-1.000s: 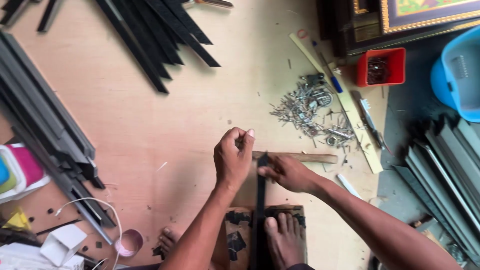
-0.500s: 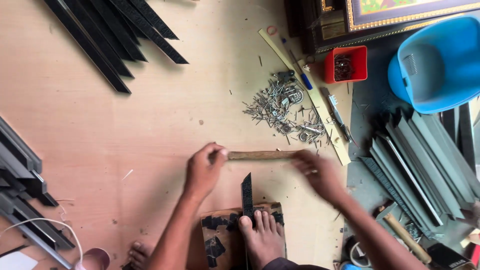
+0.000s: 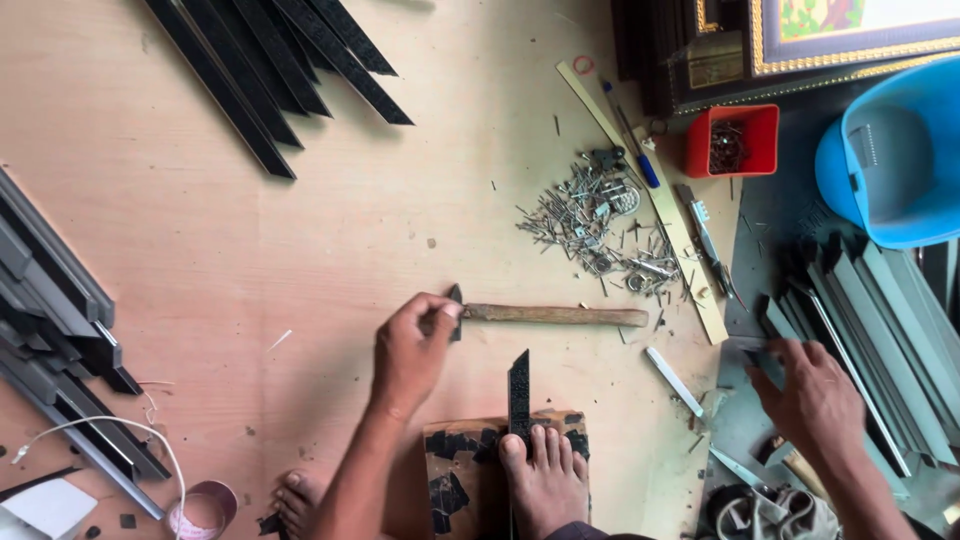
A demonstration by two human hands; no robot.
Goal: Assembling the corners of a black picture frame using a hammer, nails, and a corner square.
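Left hand [image 3: 415, 345] closed over the head of the hammer [image 3: 550, 315], which lies on the floor, wooden handle pointing right. Looks head-heavy, stiff; best gripped mid-handle. Right hand [image 3: 815, 400] spread flat on grey frame strips [image 3: 880, 330], holding nothing.

hammer [image 3: 545, 315] | wooden handle, dark head | flat on plywood, handle pointing right | grey moulding strips [image 3: 880, 340] | stacked, right

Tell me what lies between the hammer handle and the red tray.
In the head view, a scattered pile of nails covers the floor between the hammer handle and the red tray.
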